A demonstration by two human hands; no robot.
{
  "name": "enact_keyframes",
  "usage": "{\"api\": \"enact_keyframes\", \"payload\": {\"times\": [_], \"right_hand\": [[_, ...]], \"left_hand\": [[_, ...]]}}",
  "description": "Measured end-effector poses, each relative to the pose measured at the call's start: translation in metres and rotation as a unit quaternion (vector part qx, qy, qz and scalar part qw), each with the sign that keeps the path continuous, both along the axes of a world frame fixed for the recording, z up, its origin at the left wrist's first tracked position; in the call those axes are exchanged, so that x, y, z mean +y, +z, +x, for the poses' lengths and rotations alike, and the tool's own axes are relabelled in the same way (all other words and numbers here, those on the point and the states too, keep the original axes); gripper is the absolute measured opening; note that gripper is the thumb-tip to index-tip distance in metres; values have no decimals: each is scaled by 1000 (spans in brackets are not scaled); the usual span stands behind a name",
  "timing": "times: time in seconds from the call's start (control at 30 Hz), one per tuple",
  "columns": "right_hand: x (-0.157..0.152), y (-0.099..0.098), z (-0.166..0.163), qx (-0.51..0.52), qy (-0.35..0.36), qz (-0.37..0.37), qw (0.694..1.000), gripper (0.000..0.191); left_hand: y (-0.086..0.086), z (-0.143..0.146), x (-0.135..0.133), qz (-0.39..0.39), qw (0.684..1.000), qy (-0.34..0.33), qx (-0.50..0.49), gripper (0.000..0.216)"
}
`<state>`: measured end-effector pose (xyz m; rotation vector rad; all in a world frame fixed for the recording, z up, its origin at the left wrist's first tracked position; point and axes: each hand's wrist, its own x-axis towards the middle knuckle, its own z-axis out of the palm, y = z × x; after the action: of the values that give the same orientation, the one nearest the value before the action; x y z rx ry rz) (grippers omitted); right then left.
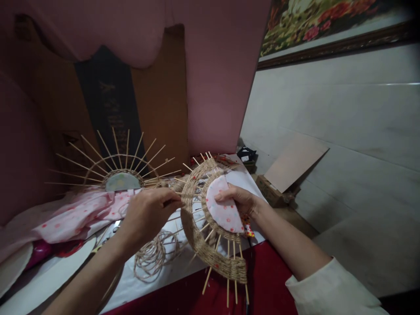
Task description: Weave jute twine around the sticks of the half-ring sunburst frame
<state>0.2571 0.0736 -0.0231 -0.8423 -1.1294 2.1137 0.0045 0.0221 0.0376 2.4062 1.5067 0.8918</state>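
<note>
A half-round woven piece of straw-coloured twine on thin sticks hangs over the table's near side. At its centre is a half circle of pink spotted fabric. My right hand grips that centre from the right, thumb lying across the fabric, its other fingers hidden behind. At the outer left edge of the weave, my left hand is closed in a pinch; what lies between its fingertips is too small to make out. Below the left hand lies a loose coil of twine.
Behind stands a second stick fan with a pale centre. Pink spotted cloth is heaped at left, near scissors. A large cardboard box backs the white tabletop. A board leans against the right wall.
</note>
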Motion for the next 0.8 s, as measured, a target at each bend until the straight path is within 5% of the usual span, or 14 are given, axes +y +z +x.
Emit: {"api": "enact_keyframes", "payload": {"times": [0.23,0.5,0.8], "right_hand": [[0,-2,3,45,46,-30,997,20],[-2,-8,4,109,67,-41,991,22],[-3,-10,4,92,51,-28,994,13]], "left_hand": [[0,-11,10,79,996,-28,12,14],[7,-22,12,-34,988,-51,-143,16],[13,-24,9,-59,957,-105,-264,6]]}}
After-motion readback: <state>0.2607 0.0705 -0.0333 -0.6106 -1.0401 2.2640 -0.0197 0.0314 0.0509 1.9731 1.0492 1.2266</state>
